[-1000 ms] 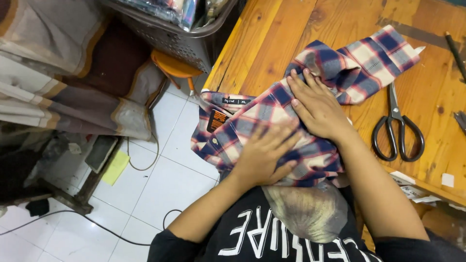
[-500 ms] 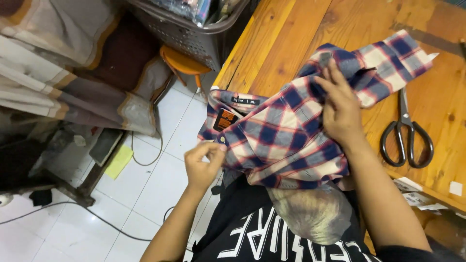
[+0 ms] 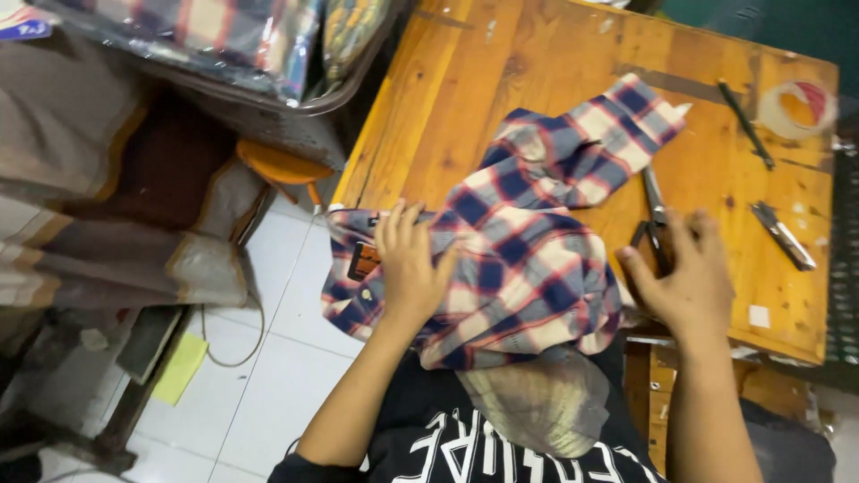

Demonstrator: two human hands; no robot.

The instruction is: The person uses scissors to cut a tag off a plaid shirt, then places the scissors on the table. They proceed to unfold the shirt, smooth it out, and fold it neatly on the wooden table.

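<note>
A red, white and blue plaid shirt (image 3: pixel 528 259) lies crumpled over the near edge of a wooden table (image 3: pixel 465 98), its collar hanging off the left side. My left hand (image 3: pixel 407 264) rests flat on the collar end with the fingers spread. My right hand (image 3: pixel 684 277) is curled over the black handles of a pair of scissors (image 3: pixel 651 192) just right of the shirt. Only the blades and part of one handle show, so I cannot tell whether the hand grips them.
On the far right of the table lie a tape roll (image 3: pixel 796 103), a thin dark tool (image 3: pixel 743 125) and a small metal cutter (image 3: pixel 783 234). Left of the table stand an orange stool (image 3: pixel 282 165) and a bin of fabrics (image 3: pixel 268 54). The floor is tiled, with a cable.
My right hand left the shirt and moved right onto the scissors. My left hand moved from the shirt's lower edge up onto the collar, laid flat.
</note>
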